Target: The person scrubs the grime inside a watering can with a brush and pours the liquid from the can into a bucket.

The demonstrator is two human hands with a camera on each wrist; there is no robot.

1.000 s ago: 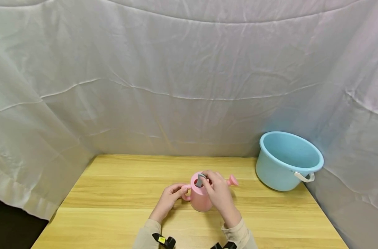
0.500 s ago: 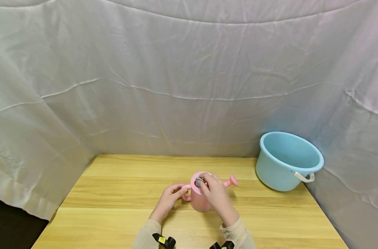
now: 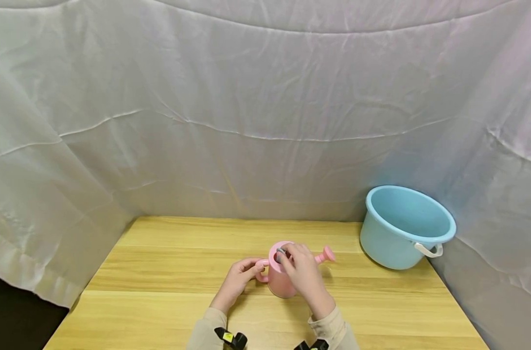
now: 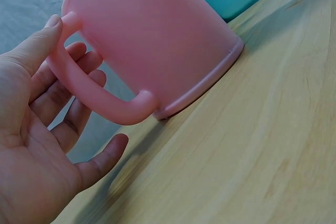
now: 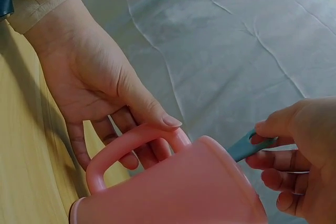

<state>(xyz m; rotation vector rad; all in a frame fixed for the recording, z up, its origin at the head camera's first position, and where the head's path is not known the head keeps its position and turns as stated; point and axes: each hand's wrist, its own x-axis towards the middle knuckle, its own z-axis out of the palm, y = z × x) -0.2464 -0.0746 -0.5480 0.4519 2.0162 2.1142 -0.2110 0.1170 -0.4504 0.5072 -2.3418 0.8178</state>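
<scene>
A pink watering can (image 3: 279, 284) stands upright on the table, its rose-tipped spout pointing right. My left hand (image 3: 237, 278) holds the can's looped handle (image 4: 100, 95), thumb on top and fingers behind it. Over the can's top opening, my right hand (image 3: 306, 273) pinches the holed end of a grey-blue handle (image 5: 243, 148) between thumb and fingers. The lower part of that tool is hidden inside the can, so its kind cannot be told. The right hand covers part of the can's rim in the head view.
A light blue bucket (image 3: 381, 248) with a white handle (image 3: 428, 250) stands at the back right of the wooden table (image 3: 160, 272). Grey cloth (image 3: 248, 170) hangs behind the table and along both sides.
My right hand has shifted slightly left, and the grey-blue handle has turned and sunk lower into the watering can's opening. The left hand and the can look unmoved.
</scene>
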